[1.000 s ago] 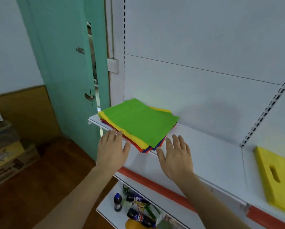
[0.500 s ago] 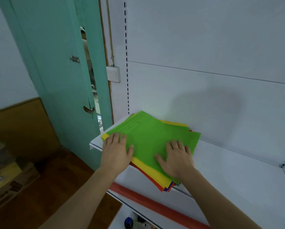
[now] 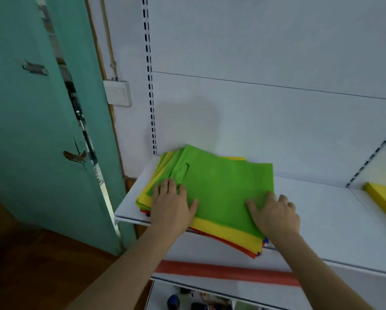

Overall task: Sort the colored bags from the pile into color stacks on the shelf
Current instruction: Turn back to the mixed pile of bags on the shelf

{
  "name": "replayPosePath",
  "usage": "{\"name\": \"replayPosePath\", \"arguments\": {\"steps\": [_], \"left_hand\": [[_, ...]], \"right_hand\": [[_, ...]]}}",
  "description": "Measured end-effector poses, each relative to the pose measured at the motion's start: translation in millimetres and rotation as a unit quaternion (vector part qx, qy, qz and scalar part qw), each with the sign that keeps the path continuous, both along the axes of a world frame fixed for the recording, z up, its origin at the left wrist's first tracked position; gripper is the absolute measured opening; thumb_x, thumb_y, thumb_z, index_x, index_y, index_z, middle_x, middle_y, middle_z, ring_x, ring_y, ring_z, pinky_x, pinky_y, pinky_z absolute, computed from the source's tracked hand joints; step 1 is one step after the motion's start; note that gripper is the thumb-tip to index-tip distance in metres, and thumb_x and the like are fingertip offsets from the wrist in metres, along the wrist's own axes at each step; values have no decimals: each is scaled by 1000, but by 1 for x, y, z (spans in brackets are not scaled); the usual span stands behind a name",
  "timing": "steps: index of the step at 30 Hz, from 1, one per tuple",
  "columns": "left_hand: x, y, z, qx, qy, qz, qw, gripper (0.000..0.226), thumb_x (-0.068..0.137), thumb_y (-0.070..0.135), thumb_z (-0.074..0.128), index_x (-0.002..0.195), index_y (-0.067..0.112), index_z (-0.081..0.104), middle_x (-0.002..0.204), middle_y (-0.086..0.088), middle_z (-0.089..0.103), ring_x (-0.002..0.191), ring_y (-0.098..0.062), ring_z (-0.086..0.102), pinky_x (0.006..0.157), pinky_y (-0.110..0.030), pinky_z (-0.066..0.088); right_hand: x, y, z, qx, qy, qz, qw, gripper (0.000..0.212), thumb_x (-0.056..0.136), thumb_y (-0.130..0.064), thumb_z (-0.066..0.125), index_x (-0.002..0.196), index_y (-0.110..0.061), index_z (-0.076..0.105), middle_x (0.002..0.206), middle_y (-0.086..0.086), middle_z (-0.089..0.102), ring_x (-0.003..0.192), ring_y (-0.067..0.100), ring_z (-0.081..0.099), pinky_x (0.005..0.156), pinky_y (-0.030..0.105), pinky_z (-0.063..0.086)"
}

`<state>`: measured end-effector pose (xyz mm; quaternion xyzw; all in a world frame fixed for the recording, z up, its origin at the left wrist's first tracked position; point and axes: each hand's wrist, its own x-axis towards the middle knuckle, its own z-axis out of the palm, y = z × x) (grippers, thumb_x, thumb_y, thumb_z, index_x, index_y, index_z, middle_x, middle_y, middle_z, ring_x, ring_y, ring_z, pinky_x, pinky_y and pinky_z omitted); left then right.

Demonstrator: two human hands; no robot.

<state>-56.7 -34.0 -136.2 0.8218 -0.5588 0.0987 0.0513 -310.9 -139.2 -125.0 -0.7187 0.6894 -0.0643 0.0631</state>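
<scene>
Both hands lie flat and apart on the top green bag point(image 3: 221, 189) of a mixed pile at the shelf's point(image 3: 322, 211) left front corner, left hand point(image 3: 173, 204) near the handle slot, right hand point(image 3: 275, 214) at its right edge; judging by this, peel only that green bag off, pinning the yellow bag point(image 3: 228, 231) beneath

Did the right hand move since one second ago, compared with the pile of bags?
Yes. The right hand went forward from the bare shelf onto the green bag topping the pile.
</scene>
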Motion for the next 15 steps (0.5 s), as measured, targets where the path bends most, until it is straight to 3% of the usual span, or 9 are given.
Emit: {"name": "replayPosePath", "arguments": {"steps": [2,3,6,8,10,15], "left_hand": [[-2,2,-2,-3,4,-17,1000,75,101,68,33,154,17,46,160,-18,43,148,-36,36,123,-52,26],[-3,3,-3,-8,8,-28,1000,73,101,66,35,154,17,46,160,-19,42,147,-37,37,122,-52,28],[0,4,-6,-49,33,-62,996,75,98,69,40,153,18,44,162,-18,38,149,-38,32,119,-53,33],[6,5,-6,-69,50,-65,994,87,91,80,39,154,20,42,166,-18,32,154,-37,23,121,-53,31],[8,7,-7,-71,60,-48,995,96,89,86,30,155,17,41,166,-17,32,155,-37,21,122,-54,29],[-2,9,-9,-47,35,-50,997,93,92,82,21,150,14,48,153,-8,55,148,-35,34,117,-55,29]], "right_hand": [[-4,8,0,8,-62,-28,998,75,93,-71,54,136,-10,49,128,19,60,121,40,56,99,50,50],[-3,13,1,-14,-94,-33,995,67,95,-57,60,139,-8,47,126,20,62,118,42,57,96,49,50],[-5,22,7,-96,-148,-49,983,60,95,-16,57,151,-7,37,124,24,62,110,45,62,87,50,50],[-11,20,11,-120,-162,-56,978,50,97,-11,56,146,-6,47,120,23,63,105,44,62,84,49,49],[-22,15,11,-116,-169,-57,977,26,98,-11,56,121,-3,63,109,22,63,92,39,58,79,44,44],[-24,11,9,-6,-155,-60,986,16,95,-16,54,108,-7,58,106,17,60,92,36,55,81,42,48]]}}
